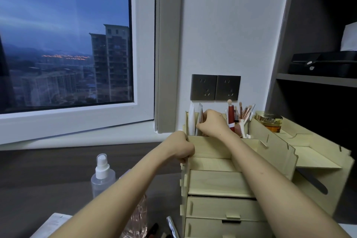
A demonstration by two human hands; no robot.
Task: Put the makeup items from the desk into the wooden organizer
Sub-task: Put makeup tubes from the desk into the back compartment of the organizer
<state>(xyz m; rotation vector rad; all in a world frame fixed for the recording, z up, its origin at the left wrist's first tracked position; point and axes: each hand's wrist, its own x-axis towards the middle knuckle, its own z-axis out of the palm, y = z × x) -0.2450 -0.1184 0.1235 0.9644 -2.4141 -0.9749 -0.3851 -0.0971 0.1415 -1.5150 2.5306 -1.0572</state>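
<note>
The pale wooden organizer (210,183) stands on the dark desk, drawers toward me. My left hand (182,146) grips its upper left edge. My right hand (211,123) reaches into the back left compartment and pinches a thin flat packet (200,114) that stands upright beside a white sachet (191,120). Brushes and a red tube (231,117) fill the back middle compartment. A gold jar (269,120) sits on the right side. A clear spray bottle (102,174) stands on the desk to the left.
A crinkled clear bag (138,218), a silver stick (172,227) and dark lipsticks (153,228) lie at the near desk edge. Wall sockets (215,87) sit behind the organizer. A black box (324,64) rests on a shelf at right. The window sill is at left.
</note>
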